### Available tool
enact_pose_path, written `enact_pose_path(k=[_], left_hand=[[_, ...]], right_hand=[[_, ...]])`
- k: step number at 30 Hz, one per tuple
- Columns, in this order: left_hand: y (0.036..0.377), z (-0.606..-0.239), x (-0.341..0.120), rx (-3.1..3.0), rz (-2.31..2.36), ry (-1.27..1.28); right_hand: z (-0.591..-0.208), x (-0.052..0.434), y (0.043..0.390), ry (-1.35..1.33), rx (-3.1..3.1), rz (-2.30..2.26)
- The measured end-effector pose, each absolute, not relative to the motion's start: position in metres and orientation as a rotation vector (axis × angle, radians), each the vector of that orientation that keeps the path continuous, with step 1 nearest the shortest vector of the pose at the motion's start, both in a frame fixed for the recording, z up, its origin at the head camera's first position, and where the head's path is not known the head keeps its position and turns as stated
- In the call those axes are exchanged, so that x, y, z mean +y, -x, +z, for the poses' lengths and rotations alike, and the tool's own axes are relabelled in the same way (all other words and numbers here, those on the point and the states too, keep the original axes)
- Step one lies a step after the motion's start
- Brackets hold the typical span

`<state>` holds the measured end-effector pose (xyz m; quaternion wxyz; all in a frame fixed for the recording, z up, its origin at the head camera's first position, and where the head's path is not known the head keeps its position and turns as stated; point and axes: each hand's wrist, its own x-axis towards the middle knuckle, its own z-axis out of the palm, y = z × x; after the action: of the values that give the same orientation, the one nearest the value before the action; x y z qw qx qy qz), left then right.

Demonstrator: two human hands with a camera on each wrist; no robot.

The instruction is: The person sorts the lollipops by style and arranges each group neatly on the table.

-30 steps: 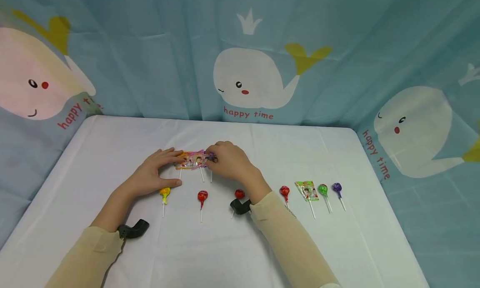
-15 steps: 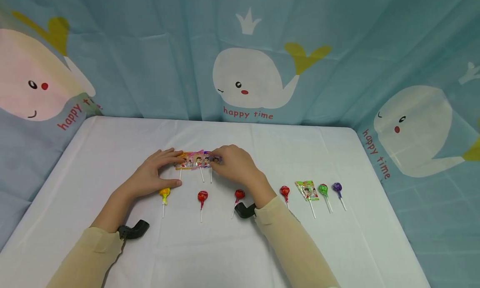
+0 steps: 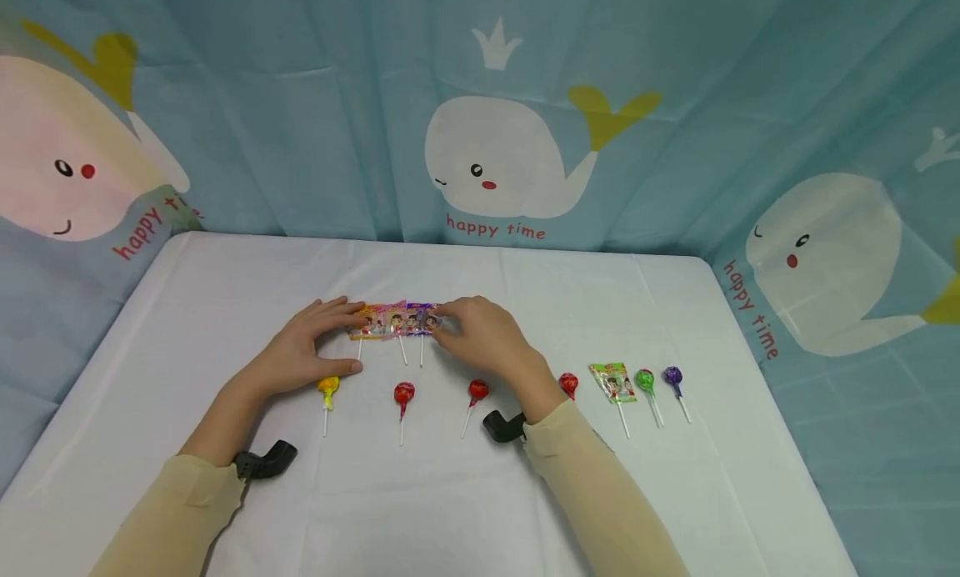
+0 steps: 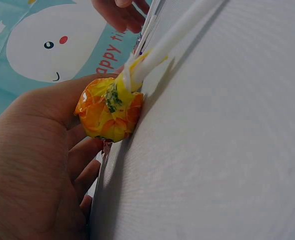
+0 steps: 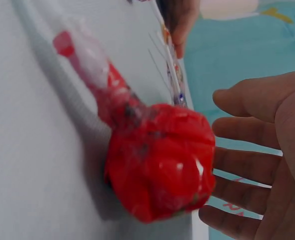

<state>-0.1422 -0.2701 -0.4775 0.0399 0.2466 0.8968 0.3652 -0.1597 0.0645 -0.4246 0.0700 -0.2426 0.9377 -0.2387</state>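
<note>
Three flat wrapped lollipops (image 3: 393, 320), orange, pink and purple, lie side by side on the white table (image 3: 525, 285), sticks pointing toward me. My left hand (image 3: 347, 335) lies flat with straight fingers touching the orange wrapper's left end. My right hand (image 3: 457, 327) rests at the purple wrapper's right end, fingertips touching it. In the right wrist view the right hand's fingers (image 5: 247, 165) are spread and hold nothing, beside a red ball lollipop (image 5: 160, 160). A yellow-orange ball lollipop (image 4: 110, 110) lies against my left palm (image 4: 32, 165).
A nearer row holds a yellow lollipop (image 3: 328, 385), red ones (image 3: 404, 392) (image 3: 477, 388) (image 3: 568, 383), a green flat packet (image 3: 612, 381), a green ball (image 3: 645, 379) and a purple ball (image 3: 672, 375). Whale-print curtains (image 3: 510, 156) close in the table.
My right hand has slid to the right off the purple wrapper, uncovering it. The left hand and the lollipops have stayed where they were.
</note>
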Motion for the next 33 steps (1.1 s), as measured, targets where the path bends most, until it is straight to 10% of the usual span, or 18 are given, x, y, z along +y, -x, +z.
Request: enact_pose_path(k=[33], left_hand=[[0.143, -0.477, -0.27, 2.748, 1.077, -0.693]], right_hand=[[-0.43, 0.1, 0.149, 0.709, 2.84, -0.682]])
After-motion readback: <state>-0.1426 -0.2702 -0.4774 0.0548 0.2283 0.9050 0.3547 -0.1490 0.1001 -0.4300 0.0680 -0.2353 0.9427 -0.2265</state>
